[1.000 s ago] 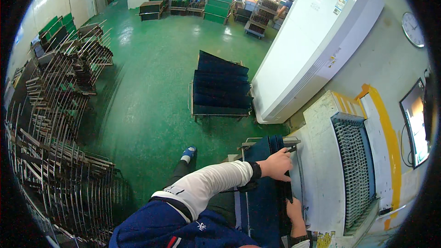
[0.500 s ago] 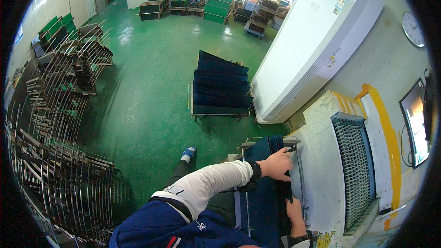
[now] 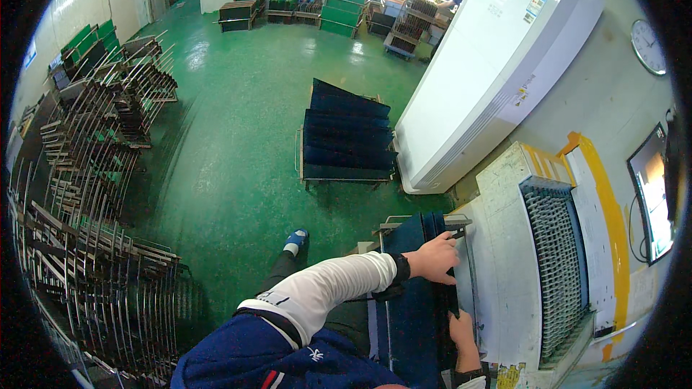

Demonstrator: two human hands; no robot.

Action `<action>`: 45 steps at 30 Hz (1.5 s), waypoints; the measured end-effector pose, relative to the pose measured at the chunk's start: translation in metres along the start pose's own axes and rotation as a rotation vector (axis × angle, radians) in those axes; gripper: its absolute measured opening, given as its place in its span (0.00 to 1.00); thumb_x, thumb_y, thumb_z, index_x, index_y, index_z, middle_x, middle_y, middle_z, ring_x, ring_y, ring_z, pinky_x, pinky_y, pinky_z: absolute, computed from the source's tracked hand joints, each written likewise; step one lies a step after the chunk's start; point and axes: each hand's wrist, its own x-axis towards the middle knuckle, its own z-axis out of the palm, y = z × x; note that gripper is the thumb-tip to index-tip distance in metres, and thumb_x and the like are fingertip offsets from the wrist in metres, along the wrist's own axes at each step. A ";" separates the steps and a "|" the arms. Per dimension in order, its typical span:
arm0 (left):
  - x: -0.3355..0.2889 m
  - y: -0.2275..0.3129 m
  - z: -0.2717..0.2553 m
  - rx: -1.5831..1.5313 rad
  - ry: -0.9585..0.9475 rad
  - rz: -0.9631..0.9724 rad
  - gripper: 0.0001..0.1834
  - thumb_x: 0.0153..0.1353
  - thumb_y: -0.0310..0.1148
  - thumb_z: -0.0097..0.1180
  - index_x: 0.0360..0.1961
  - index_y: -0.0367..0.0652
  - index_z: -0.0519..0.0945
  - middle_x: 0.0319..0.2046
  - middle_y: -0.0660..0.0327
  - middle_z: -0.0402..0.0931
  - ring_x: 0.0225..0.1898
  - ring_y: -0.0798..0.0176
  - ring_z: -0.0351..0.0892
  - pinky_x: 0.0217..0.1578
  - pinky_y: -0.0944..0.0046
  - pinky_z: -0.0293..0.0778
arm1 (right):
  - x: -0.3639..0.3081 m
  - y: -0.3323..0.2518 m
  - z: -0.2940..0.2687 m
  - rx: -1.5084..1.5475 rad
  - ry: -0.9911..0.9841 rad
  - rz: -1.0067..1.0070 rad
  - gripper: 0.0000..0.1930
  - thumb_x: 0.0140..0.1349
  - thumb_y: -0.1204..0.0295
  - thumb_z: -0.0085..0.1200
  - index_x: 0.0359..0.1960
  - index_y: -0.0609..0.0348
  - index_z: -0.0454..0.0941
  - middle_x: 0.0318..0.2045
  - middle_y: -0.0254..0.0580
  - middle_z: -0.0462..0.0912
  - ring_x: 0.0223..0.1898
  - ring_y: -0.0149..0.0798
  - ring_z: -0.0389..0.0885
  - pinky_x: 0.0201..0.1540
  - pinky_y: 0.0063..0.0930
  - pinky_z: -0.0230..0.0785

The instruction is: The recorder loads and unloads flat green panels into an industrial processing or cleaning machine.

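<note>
A metal rack (image 3: 393,222) stands right in front of me, holding several dark blue panels (image 3: 409,310) on edge. My left hand (image 3: 435,259) reaches across from the left in a white sleeve with a black wristband. Its fingers are bent over the edge of a dark panel (image 3: 453,289) on the rack's right side. Nearer to me, my right hand (image 3: 463,333) grips the same panel, thumb pointing away from me. The panel's lower part and some fingertips are hidden.
Right of the rack is a white machine (image 3: 497,245) with a roller-filled opening (image 3: 555,266). A tall white air conditioner (image 3: 483,65) stands beyond. Another rack of dark panels (image 3: 346,137) sits on the green floor. Metal racks (image 3: 108,259) line the left; people work at the back.
Both my hands and the panels look unchanged. At the far back, a person by the bright bench has shifted slightly.
</note>
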 end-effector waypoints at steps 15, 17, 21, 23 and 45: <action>-0.001 -0.001 0.001 -0.007 0.016 0.003 0.26 0.53 0.60 0.65 0.31 0.45 0.86 0.34 0.59 0.82 0.47 0.52 0.76 0.62 0.45 0.62 | 0.003 0.001 0.000 -0.025 -0.019 0.014 0.15 0.67 0.67 0.57 0.49 0.64 0.84 0.41 0.61 0.87 0.45 0.61 0.86 0.50 0.46 0.75; 0.000 0.000 0.001 -0.010 0.012 0.000 0.26 0.53 0.60 0.65 0.31 0.45 0.86 0.34 0.59 0.82 0.47 0.52 0.76 0.62 0.45 0.62 | 0.003 0.002 -0.001 -0.024 -0.019 0.017 0.15 0.67 0.67 0.57 0.49 0.64 0.84 0.40 0.61 0.87 0.45 0.61 0.86 0.50 0.46 0.75; 0.001 0.000 0.001 -0.014 0.015 0.003 0.26 0.53 0.60 0.65 0.31 0.46 0.86 0.34 0.58 0.83 0.47 0.51 0.76 0.63 0.45 0.62 | 0.007 0.016 0.004 -0.003 -0.002 0.004 0.14 0.66 0.68 0.58 0.48 0.65 0.84 0.39 0.61 0.87 0.43 0.61 0.86 0.48 0.46 0.75; 0.000 0.000 0.001 -0.012 0.018 0.005 0.26 0.53 0.60 0.65 0.31 0.45 0.86 0.34 0.58 0.83 0.47 0.51 0.76 0.63 0.45 0.62 | 0.007 0.013 0.004 -0.004 0.004 0.004 0.14 0.66 0.68 0.58 0.47 0.65 0.84 0.38 0.60 0.87 0.41 0.59 0.86 0.46 0.46 0.75; -0.001 -0.001 0.001 -0.019 0.006 -0.011 0.26 0.53 0.60 0.66 0.32 0.45 0.86 0.34 0.59 0.83 0.49 0.51 0.76 0.66 0.44 0.60 | 0.003 0.001 0.001 -0.020 0.010 -0.016 0.14 0.67 0.66 0.58 0.46 0.65 0.84 0.37 0.60 0.87 0.40 0.59 0.86 0.46 0.45 0.75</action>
